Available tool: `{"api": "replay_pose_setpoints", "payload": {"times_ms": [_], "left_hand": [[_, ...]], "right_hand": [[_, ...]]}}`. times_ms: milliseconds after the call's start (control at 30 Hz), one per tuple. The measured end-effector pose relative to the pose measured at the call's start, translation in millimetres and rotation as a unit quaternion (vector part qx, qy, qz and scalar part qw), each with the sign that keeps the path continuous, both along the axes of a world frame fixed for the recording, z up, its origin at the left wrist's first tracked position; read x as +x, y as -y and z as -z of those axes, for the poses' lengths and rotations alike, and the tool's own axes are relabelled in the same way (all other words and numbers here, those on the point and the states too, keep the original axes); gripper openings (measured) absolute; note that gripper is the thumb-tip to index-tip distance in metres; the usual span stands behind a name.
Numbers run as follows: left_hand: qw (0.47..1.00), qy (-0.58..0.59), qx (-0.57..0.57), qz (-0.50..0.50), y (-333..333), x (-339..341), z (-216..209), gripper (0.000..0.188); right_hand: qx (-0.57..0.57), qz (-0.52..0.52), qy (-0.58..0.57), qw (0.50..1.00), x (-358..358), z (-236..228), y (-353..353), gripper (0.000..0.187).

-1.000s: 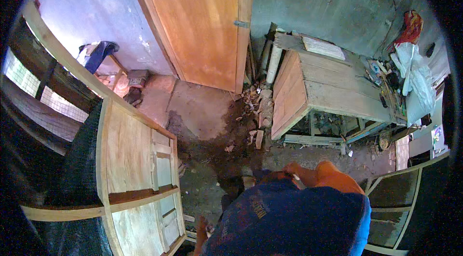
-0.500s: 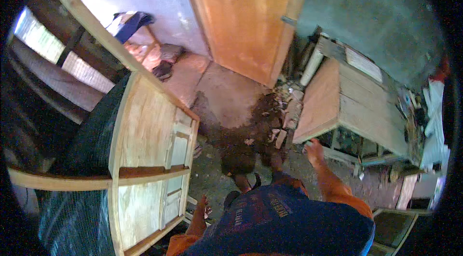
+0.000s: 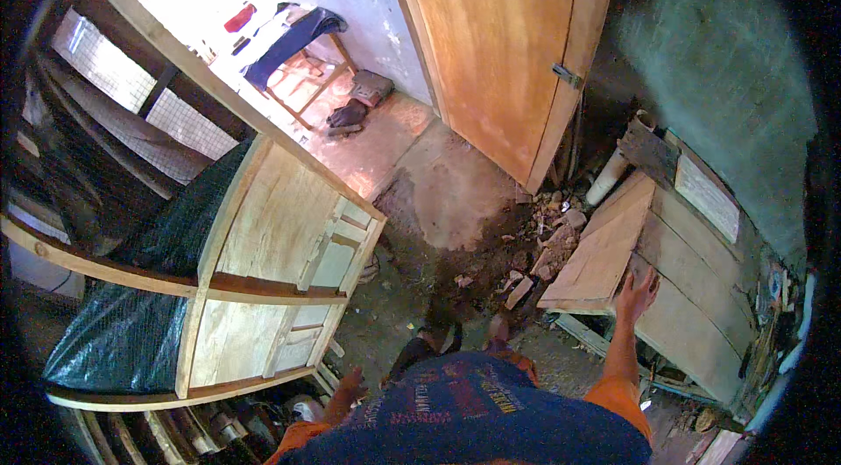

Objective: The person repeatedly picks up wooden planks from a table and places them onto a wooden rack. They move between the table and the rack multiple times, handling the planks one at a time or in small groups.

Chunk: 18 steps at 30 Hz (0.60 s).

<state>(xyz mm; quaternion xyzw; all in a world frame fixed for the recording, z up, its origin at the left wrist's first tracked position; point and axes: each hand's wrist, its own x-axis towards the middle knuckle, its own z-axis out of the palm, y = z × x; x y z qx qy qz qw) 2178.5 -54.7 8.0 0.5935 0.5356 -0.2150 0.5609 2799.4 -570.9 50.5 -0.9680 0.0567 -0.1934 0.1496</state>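
Note:
My right hand [image 3: 638,291] lies with spread fingers on the board top of a low wooden box [image 3: 688,276], close to its front corner. Nothing is held in it. Down at my left side hangs my left hand [image 3: 350,386], small and dim, with its fingers apart and no object visible in it. It is nearest to a wooden frame partition [image 3: 276,228] made of pale panels and battens, without visibly touching it. Black netting or plastic [image 3: 123,338] covers the partition's left part.
A wooden door [image 3: 495,53] stands open ahead, beside a lit doorway. Beyond it are a small table with dark cloth [image 3: 293,44] and a dark bag [image 3: 346,114]. Rubble [image 3: 547,259] and a white pipe [image 3: 606,180] lie between door and box. Several sticks [image 3: 166,434] sit at lower left.
My right hand has moved from the box's front edge onto its top. The view has shifted, showing more of the doorway and the small table. My left hand still hangs low.

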Motion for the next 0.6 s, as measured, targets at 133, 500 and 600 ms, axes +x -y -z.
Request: {"api": "replay_pose_setpoints", "payload": {"times_ms": [133,500,600], "left_hand": [[1.000,0.018,0.013,-0.023,19,44,-2,0.069],[0.915,0.176,0.227,0.284,5,104,43,0.068],[0.995,0.031,-0.009,-0.089,9,117,47,0.068]], "right_hand": [[0.002,-0.003,-0.036,0.999,13,24,13,0.062],[-0.036,0.080,-0.166,0.982,4,20,-7,0.066],[0.002,0.111,-0.205,0.972,3,25,-20,0.066]]}}
